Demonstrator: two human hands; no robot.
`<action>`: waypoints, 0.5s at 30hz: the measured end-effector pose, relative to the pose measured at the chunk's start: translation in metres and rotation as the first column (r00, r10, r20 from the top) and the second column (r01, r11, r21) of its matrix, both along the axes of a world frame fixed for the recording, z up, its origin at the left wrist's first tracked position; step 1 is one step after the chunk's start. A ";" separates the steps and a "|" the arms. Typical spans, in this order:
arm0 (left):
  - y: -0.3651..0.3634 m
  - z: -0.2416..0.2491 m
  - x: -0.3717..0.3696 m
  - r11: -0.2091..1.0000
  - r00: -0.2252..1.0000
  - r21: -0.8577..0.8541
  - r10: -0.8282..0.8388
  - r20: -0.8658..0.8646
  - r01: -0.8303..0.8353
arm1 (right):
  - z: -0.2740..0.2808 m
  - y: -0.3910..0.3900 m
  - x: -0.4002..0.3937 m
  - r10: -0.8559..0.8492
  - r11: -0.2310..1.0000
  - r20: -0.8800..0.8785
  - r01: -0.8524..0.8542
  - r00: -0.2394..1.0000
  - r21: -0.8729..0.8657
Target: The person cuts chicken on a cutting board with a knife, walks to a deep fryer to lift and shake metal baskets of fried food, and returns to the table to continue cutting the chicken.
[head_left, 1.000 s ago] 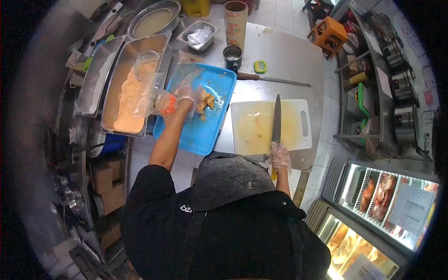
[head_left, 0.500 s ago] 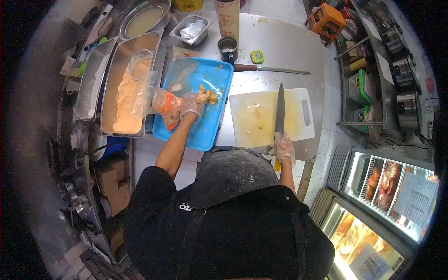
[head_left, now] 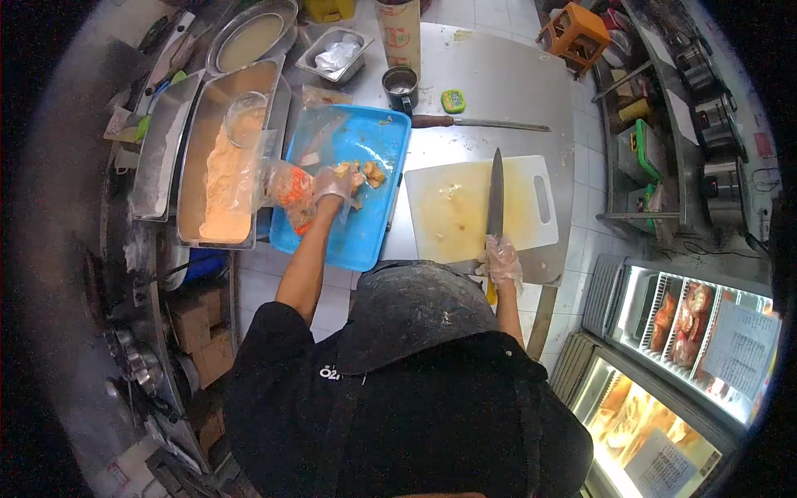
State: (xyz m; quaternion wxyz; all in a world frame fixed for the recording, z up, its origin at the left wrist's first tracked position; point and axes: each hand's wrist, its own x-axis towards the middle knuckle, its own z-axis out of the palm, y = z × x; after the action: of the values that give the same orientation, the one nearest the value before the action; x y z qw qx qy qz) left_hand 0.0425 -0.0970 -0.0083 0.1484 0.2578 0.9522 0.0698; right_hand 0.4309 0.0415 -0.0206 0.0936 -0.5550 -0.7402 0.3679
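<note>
My left hand [head_left: 330, 184], in a clear plastic glove, is over the blue tray [head_left: 383, 228]. Its fingers curl against pale, browned meat pieces [head_left: 355, 178], though the glove and glare partly hide the grip. One more meat piece [head_left: 374, 174] lies just to their right. A clear plastic bag with red print [head_left: 290, 189] sits beside that hand, on the tray's left part. My gloved right hand [head_left: 503, 259] is wrapped round the handle of a long knife [head_left: 496, 199]. The blade points away from me over the white cutting board [head_left: 432, 187], which is wet and yellowish.
Left of the tray stands a metal pan of orange powder [head_left: 222, 199] with a sieve [head_left: 246, 120] in it. Behind are a metal mug [head_left: 401, 87], a green timer [head_left: 453, 101] and a wooden-handled rod [head_left: 498, 125]. A lit display fridge [head_left: 689, 332] stands at right.
My left hand has drawn back slightly to the left, and the meat pieces now lie more spread out. The knife and my right hand stay nearly in place.
</note>
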 end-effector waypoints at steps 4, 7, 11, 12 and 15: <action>0.019 0.043 0.012 0.992 0.948 0.034 -0.106 -0.299 0.122 | -0.002 -0.001 -0.002 -0.030 1.000 0.034 0.030 0.999 -0.009; 0.024 0.052 0.028 0.810 0.752 0.031 -0.528 -0.394 0.585 | -0.015 -0.002 0.001 -0.021 1.000 -0.090 0.019 0.996 -0.025; 0.028 0.001 0.018 0.816 0.819 0.076 -0.571 -0.055 0.574 | -0.047 -0.004 0.015 0.118 0.990 -0.081 -0.111 0.990 0.087; 0.034 -0.023 0.010 0.889 0.891 0.060 -0.454 -0.012 0.454 | -0.044 -0.002 0.012 0.157 0.962 0.105 -0.176 0.982 0.210; 0.041 0.014 0.018 0.937 0.929 0.003 -0.348 0.122 0.350 | 0.014 -0.010 -0.002 -0.079 0.993 0.013 0.080 0.997 -0.092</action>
State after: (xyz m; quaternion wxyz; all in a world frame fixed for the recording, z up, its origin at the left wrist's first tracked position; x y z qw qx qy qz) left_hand 0.0609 -0.0560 0.0062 0.2182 0.4169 0.8810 0.0488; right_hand 0.4288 0.0312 -0.0062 0.0789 -0.5894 -0.7002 0.3951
